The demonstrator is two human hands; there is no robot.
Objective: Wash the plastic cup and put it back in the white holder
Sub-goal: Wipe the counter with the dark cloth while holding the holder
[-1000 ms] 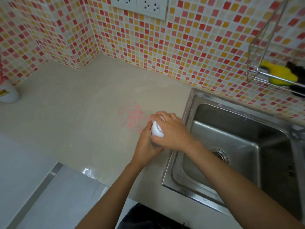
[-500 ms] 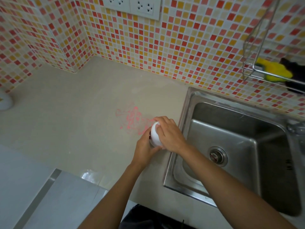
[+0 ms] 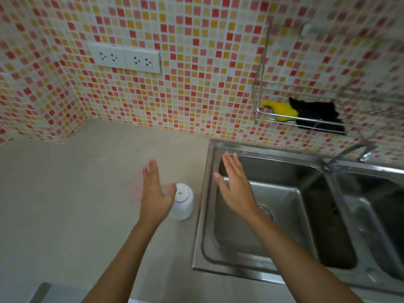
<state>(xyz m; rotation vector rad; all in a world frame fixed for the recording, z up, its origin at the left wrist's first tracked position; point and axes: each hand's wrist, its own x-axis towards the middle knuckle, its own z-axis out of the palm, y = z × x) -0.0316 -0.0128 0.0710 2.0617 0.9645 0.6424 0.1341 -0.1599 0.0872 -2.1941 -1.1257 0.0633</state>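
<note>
Both hands are spread flat and hold nothing: the left hand (image 3: 156,192) hovers over the counter (image 3: 65,193) with its thumb edge just beside — perhaps brushing — the plastic cup (image 3: 182,202), and the right hand (image 3: 235,186) is raised over the near-left corner of the sink (image 3: 262,226), fingers straight. A second ago, and again half a second ago, the small white object was clasped between the two hands at the counter's edge; it has since been released and is now seen standing mouth down on the counter, between the left hand and the sink rim. Some motion blur is seen on the left hand, so contact cannot be settled. No white holder can be made out in this single head view, so the cup's final place cannot be confirmed. It is judged that the cup has been set down to drain or simply parked — the return to the holder appears not yet done. The tap (image 3: 349,154) shows no running water, and a wire rack (image 3: 260,110) with a yellow sponge (image 3: 281,110) hangs above the sink.
</note>
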